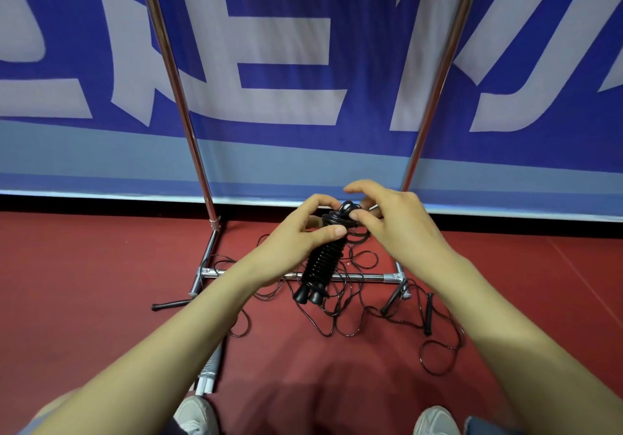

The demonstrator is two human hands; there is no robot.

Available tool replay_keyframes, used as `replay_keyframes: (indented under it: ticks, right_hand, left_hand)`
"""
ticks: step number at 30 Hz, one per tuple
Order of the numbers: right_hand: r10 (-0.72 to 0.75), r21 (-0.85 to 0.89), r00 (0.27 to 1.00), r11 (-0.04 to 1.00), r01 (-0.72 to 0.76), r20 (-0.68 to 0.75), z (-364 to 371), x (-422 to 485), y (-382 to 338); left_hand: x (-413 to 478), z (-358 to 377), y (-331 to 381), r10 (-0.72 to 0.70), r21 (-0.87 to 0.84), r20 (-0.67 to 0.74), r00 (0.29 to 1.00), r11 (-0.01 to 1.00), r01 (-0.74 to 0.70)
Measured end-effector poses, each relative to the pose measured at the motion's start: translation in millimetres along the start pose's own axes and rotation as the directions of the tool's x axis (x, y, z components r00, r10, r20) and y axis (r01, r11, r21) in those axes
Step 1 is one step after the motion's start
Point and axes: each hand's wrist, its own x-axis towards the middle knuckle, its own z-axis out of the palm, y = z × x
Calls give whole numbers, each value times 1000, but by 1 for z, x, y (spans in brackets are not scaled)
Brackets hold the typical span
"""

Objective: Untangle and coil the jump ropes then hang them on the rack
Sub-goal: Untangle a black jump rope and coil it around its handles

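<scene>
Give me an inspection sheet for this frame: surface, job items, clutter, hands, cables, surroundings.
Surface: red floor.
Job's things: coiled rope, cord wound round paired handles, held above the floor; tangled ropes lying around the rack base; loose handles lying beside them; rack top out of view.
Clutter: nothing seen.
Hands: left hand grips the coiled rope's middle; right hand pinches its top loops.
Cables: nothing seen apart from rope cords.
Surroundings: blue-and-white banner behind the rack; white shoes at bottom edge.

1 coiled rope, 3 loose handles
</scene>
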Motion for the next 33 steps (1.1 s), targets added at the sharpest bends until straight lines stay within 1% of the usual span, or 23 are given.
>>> replay_keyframes:
  ticks: [4, 6, 7, 9, 11, 13, 15, 17, 18, 19, 21, 22, 23, 26, 28, 29, 30, 32, 33]
  right_hand:
    - [-109, -75, 989, 992, 102, -97, -1, -1, 0]
    - [-149, -68, 983, 987, 142, -105, -2, -2, 1]
    - [-144, -36, 987, 989, 141, -77, -3, -1, 3]
    - [-101, 28, 994, 995, 100, 31, -7, 1, 8]
    - [-95, 35, 988, 995, 92, 118, -9, 2, 13]
    - [-163, -17, 978, 986, 166, 128, -6, 3, 16]
    - [-225, -100, 968, 966, 237, 113, 1, 2, 16]
    - [-245, -113, 967, 961, 252, 69, 9, 0, 14]
    - [-235, -84, 971, 968, 238, 43, 11, -1, 11]
    - [-211, -31, 977, 977, 212, 19, 12, -2, 10]
    - [-144, 103, 989, 984, 147, -34, 11, -3, 8]
    - [-103, 168, 993, 980, 110, -53, 11, -3, 7]
    - [-55, 237, 997, 969, 68, -58, 10, -2, 5]
    - [94, 451, 995, 890, -65, -42, 9, 2, 0]
    - [160, 563, 987, 818, -120, -22, 4, 6, 0]
    - [168, 575, 986, 805, -146, 14, 0, 7, 2]
    - [167, 552, 984, 815, -177, 68, -1, 7, 3]
    - [184, 454, 968, 857, -243, 172, 0, 6, 3]
    - [202, 407, 962, 875, -261, 182, 3, 5, 3]
  left_hand:
    - [1, -4, 7, -28, -109, 26, 999, 994, 30]
    - [0, -8, 10, -41, -140, 49, 998, 989, 48]
    - [0, -10, 11, -44, -142, 67, 997, 988, 53]
    - [-1, -11, 11, -49, -126, 106, 993, 990, 63]
    - [-2, -10, 8, -65, -103, 113, 991, 992, 77]
    - [-1, -7, 6, -71, -36, 84, 994, 997, 75]
    - [-1, -5, 2, -61, 89, 46, 997, 994, 57]
    - [0, -5, 0, -38, 229, -1, 999, 973, 37]
    - [1, -6, -2, -34, 271, -24, 999, 962, 39]
    - [1, -7, -2, -39, 273, -44, 998, 961, 49]
    - [2, -7, -2, -67, 180, -54, 996, 981, 75]
    - [3, -8, -2, -67, 155, -59, 996, 985, 76]
    - [3, -8, -2, -55, 170, -71, 996, 983, 67]
    - [2, -8, -2, 8, 260, -80, 997, 965, 13]
    - [-1, -6, -3, 44, 243, -43, 998, 969, -32]
    - [-3, -4, -4, 49, 217, -26, 998, 975, -42]
    - [-3, -1, -6, 45, 197, -18, 999, 980, -41]
    - [-3, 5, -10, 24, 178, -30, 999, 984, -18]
    - [-2, 8, -11, 12, 169, -44, 999, 986, -4]
